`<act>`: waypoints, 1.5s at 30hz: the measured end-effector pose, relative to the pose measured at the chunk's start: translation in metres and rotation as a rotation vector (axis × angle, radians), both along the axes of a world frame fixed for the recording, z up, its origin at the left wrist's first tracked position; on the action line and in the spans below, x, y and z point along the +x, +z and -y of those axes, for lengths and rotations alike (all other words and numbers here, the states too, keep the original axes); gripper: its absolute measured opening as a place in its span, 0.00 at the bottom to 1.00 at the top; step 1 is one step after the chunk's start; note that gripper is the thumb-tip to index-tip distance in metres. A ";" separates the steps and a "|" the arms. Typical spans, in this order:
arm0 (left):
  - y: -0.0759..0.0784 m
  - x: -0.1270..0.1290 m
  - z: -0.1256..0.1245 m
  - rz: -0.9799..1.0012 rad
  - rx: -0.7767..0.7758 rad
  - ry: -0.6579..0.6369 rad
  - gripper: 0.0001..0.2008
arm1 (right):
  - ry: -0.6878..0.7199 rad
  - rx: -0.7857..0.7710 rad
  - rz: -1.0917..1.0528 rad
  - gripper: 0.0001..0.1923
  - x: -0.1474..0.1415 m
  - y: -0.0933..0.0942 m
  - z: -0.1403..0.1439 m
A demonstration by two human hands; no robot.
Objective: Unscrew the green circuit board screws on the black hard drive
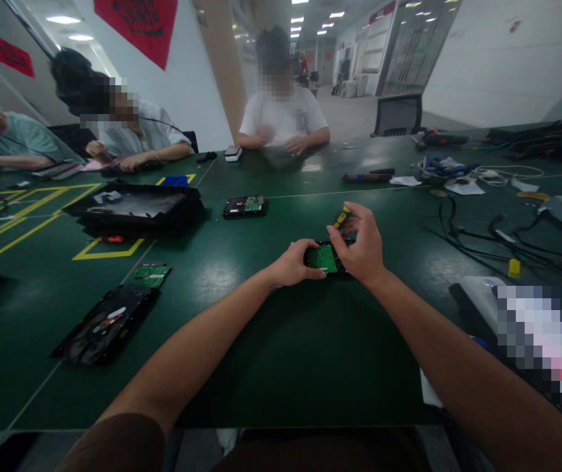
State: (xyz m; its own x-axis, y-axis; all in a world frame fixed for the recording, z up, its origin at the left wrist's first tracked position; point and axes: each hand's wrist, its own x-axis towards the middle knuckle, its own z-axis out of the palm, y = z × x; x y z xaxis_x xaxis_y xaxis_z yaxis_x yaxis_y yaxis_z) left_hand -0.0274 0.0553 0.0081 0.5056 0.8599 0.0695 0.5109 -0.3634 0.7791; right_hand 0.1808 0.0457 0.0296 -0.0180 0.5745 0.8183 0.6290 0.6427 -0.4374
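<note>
A hard drive (324,257) lies on the green table with its green circuit board facing up. Its left end is gripped by my left hand (293,263), thumb on the far edge and fingers on the near edge. My right hand (362,242) pinches a small yellow-and-black screwdriver (342,217) above the drive's right end. The screwdriver's tip is hidden behind my fingers, so I cannot tell whether it touches a screw. Farther back on the table rests a second hard drive (244,206), also showing part of a green board.
Left of me lie a black casing (107,324) and a loose circuit board (152,275). Black trays (136,206) are stacked behind them. Black cables (477,229) spread across the right side. A phone-like blurred object (551,347) lies near my right forearm. Several people sit around the table.
</note>
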 end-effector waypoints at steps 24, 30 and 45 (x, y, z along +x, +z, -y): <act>0.001 0.000 0.001 0.009 0.006 -0.005 0.43 | 0.087 -0.050 -0.008 0.27 -0.001 0.001 0.001; 0.002 0.000 0.001 -0.011 0.009 -0.010 0.43 | 0.046 0.030 0.042 0.27 -0.001 0.005 0.003; -0.001 0.000 0.000 0.004 -0.006 0.005 0.43 | 0.143 -0.060 0.010 0.29 -0.002 0.002 0.001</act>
State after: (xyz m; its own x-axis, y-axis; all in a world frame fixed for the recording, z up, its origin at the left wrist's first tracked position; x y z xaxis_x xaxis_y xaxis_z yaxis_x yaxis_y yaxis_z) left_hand -0.0277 0.0554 0.0071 0.5010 0.8629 0.0665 0.5094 -0.3561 0.7834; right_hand 0.1793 0.0444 0.0319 -0.1108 0.6135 0.7819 0.5377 0.6986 -0.4720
